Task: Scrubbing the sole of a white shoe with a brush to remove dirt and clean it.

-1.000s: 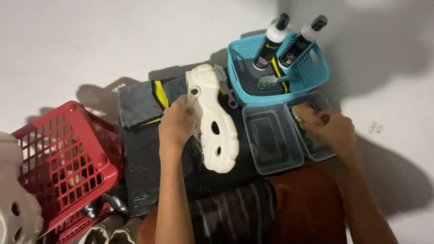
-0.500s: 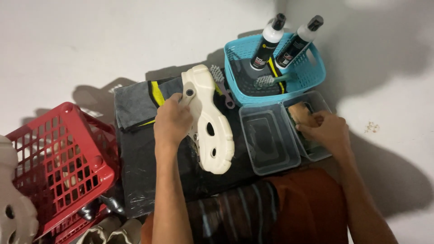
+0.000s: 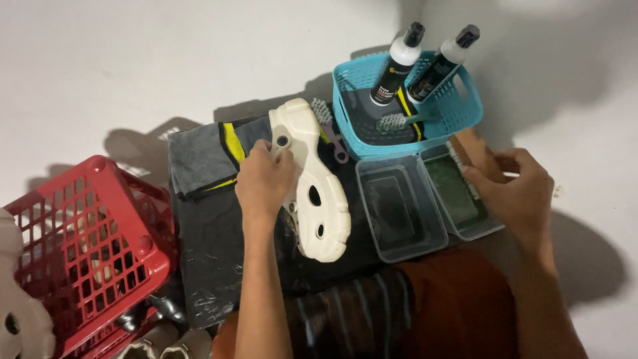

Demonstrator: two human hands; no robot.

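My left hand (image 3: 264,181) grips a cream foam clog (image 3: 314,186), which lies sole-up on a dark plastic sheet (image 3: 212,246). My right hand (image 3: 518,189) holds a wooden-backed brush (image 3: 468,159), lifted over the far clear plastic tub (image 3: 458,193) that holds greenish liquid. A second clear tub (image 3: 399,209) sits beside it, between the clog and my right hand.
A blue basket (image 3: 412,100) behind the tubs holds two black-and-white bottles (image 3: 399,63) and a brush. A small brush with a purple handle (image 3: 329,126) lies beside the clog. A red basket (image 3: 80,252) stands at left with shoes near it. A grey-and-yellow cloth (image 3: 206,156) lies behind.
My right hand has lifted the brush up out of the tub with greenish liquid. My left hand keeps its hold on the clog, which has barely moved.
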